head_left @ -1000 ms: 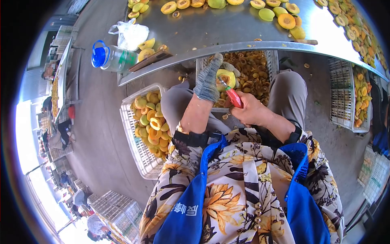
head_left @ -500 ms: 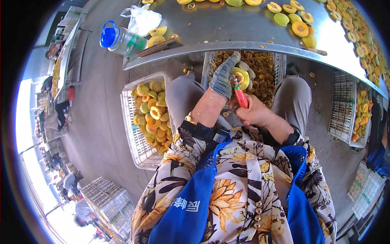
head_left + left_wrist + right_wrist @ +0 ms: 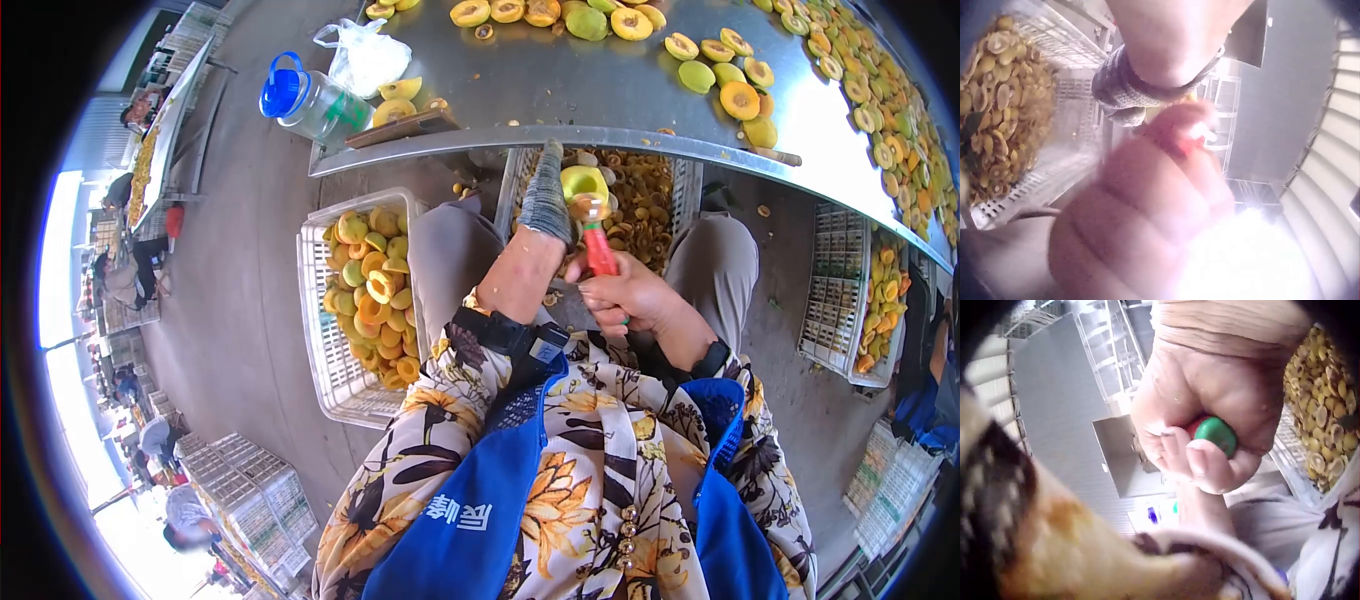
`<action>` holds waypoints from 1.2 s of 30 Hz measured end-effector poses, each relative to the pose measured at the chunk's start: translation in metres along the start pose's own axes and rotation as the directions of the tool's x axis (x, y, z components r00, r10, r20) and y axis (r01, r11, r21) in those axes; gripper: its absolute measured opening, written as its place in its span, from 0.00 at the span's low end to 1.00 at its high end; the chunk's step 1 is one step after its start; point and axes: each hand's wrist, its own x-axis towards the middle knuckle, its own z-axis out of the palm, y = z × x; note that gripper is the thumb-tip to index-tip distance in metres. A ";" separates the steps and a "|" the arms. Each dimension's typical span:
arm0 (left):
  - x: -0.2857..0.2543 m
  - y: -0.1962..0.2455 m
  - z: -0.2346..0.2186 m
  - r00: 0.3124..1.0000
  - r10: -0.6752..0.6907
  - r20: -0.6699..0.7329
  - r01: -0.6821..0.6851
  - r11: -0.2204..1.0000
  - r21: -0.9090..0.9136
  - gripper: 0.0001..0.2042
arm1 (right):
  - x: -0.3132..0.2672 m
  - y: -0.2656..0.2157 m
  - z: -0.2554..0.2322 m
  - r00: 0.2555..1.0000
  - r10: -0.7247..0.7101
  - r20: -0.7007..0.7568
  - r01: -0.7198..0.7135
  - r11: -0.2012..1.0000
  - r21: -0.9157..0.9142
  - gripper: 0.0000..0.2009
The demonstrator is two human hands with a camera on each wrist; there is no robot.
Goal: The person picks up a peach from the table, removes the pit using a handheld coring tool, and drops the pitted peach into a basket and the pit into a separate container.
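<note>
My left hand (image 3: 548,200), in a grey knit glove, holds a yellow-green peach half (image 3: 583,182) with its hollowed cut face up. In my bare right hand (image 3: 630,290) is the red handle (image 3: 598,250) of a pitting tool, its blurred head (image 3: 590,207) against the near edge of the fruit with something brownish on it. The right wrist view shows my fingers curled round that handle, its green butt end (image 3: 1216,436) sticking out of the fist. Below both hands stands a crate (image 3: 688,185) of brown scooped-out pieces. Gloved fingers are partly hidden behind the fruit.
A white crate (image 3: 318,330) of peach halves stands by my left leg. The metal table's edge (image 3: 600,140) runs just ahead of my hands. On it are peach halves (image 3: 740,100), a plastic bag (image 3: 368,58) and a blue-lidded jug (image 3: 318,105). Another filled crate (image 3: 835,290) stands at right.
The tool's head has come out of the peach half's middle toward me, leaving a hollow. My right hand has turned slightly; the gloved hand now shows edge-on.
</note>
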 end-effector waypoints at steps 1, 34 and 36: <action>0.009 0.004 -0.005 1.000 0.023 -0.016 -0.024 0.999 -0.034 0.22 | -0.006 -0.001 -0.003 0.992 -0.117 0.044 0.118 0.993 -0.015 0.09; 0.223 -0.025 0.192 0.892 0.156 0.424 -0.267 -0.576 0.773 0.30 | -0.061 -0.006 -0.062 0.384 -0.796 -0.468 0.059 0.527 -0.848 0.16; 0.220 -0.016 0.184 0.933 0.189 0.306 -0.178 -0.495 0.850 0.32 | -0.063 -0.007 -0.063 0.412 -0.699 -0.584 0.085 0.668 -0.739 0.18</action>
